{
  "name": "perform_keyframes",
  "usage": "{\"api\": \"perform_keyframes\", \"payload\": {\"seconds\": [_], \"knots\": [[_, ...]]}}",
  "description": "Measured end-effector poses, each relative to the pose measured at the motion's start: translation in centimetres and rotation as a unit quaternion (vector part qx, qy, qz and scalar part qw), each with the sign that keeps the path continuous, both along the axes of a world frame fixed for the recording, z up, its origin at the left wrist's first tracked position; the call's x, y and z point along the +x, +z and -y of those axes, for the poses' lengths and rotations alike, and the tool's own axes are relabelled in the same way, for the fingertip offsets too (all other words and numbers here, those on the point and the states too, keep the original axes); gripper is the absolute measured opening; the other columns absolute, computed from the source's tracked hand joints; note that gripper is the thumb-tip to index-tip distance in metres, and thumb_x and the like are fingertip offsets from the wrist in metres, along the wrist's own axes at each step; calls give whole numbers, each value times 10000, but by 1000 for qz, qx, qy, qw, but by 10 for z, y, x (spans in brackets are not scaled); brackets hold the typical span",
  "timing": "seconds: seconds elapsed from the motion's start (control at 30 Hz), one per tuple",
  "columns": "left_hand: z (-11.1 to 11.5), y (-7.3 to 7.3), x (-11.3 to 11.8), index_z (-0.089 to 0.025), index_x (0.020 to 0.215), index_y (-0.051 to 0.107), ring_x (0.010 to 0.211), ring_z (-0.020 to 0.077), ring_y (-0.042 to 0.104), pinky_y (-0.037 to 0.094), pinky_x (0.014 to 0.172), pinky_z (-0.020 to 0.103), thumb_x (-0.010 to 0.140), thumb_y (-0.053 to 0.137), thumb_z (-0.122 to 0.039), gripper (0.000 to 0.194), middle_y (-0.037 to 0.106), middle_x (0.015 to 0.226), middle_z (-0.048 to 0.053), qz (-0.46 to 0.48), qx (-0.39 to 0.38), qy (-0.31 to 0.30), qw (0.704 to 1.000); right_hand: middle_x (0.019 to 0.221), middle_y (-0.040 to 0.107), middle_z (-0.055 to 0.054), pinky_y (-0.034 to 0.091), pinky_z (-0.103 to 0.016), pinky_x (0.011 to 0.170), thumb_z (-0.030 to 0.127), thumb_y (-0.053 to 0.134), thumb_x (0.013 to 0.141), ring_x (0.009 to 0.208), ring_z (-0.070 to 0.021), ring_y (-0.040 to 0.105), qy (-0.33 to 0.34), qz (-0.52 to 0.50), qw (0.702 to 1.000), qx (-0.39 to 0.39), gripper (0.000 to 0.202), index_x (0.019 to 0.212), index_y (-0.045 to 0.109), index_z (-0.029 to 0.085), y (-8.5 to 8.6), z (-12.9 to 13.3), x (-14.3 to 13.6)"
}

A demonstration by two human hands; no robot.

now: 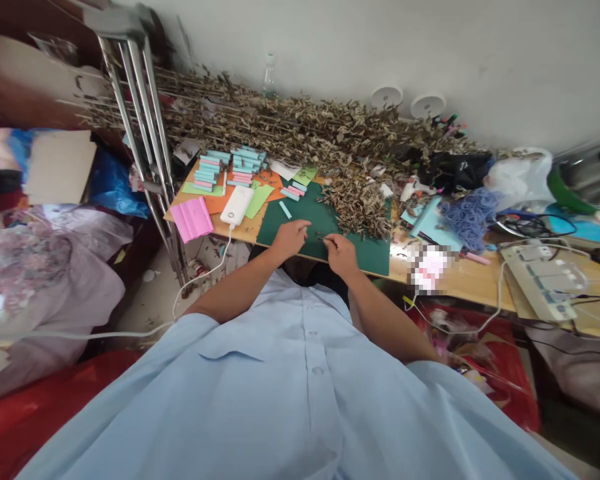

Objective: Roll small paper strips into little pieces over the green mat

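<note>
My left hand [291, 239] is over the left part of the green mat [370, 257], its fingers curled and forefinger pointing right; whatever it may hold is too small to see. Just to the right, my right hand [340, 252] has its fingers pinched together near some dark crumbs on the mat, their contents unclear. A gap separates the hands. A pale blue paper roll [285, 210] lies above my left hand. Behind my right hand is a pile of dried leaves [357, 207]. More blue and pink rolls [247, 160] are stacked at the back left.
Dried stalks [290, 127] run along the wall. A white power bank [237, 205] with a cable and a pink paper pad [193, 219] lie left. Metal crutches [143, 113] lean beside the table. Blue rubber bands [470, 217], a blurred phone [429, 269] and a power strip [543, 283] are right.
</note>
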State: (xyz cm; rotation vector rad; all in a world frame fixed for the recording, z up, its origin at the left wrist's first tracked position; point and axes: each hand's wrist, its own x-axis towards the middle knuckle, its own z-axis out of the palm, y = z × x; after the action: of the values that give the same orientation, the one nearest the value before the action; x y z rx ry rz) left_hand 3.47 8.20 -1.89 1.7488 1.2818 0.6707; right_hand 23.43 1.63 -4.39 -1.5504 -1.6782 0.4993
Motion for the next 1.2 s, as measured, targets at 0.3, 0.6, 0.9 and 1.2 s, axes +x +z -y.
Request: {"api": "perform_keyframes", "payload": {"seconds": [0.3,0.6,0.9,1.2], "knots": [[-72,-10,-53,-172,1175,797,1422,349,475,342,1245,533,851,555,-46,423,557,1519,178,-235,238,-50,941,774,686,-44,553,-388,796,490,526,910,794,-236,653,-36,-90,990,-104,317,941,687,219,-1,-5,5],[-38,2,-38,-206,1079,750,1155,234,659,510,1080,387,928,606,-151,216,751,1166,94,-28,198,4,980,735,678,0,544,-296,624,534,622,833,626,-151,612,-35,-210,966,-145,337,913,673,211,3,-5,6],[2,-7,-14,-173,1064,685,1063,173,734,548,980,307,892,674,-163,172,789,1120,83,185,17,52,981,717,701,-8,598,-327,643,591,735,748,619,-155,663,-65,-275,947,-151,409,865,698,201,6,-8,3],[5,-21,-5,-154,1165,767,923,179,731,595,855,298,858,726,-237,320,789,1020,82,180,-10,63,982,666,687,-2,558,-308,592,507,780,670,588,-154,616,-106,-283,939,-163,368,836,757,180,5,-19,-1]]}}
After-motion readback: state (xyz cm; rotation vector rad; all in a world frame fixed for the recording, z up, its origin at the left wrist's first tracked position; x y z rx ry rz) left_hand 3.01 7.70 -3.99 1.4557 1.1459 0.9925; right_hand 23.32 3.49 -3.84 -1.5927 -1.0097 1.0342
